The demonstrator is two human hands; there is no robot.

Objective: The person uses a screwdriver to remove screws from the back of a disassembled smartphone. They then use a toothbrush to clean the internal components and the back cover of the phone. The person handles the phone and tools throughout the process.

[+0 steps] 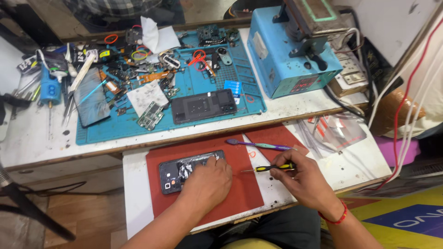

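Opened phone [184, 173] lies back-up on the red mat [240, 193] near the counter's front edge, left hand [205, 182] pressing it, right hand [302, 180] fingers grasping a yellow-handled screwdriver [270, 168]; disassembly looks underway, reassembly remaining.

Open red mat [240, 193] right of the opened phone [173, 175]; hemmed behind by purple toothbrush [258, 145], raised shelf edge [194, 133]. Cluttered blue mat [249, 64], blue machine [281, 60] blocking farther back.
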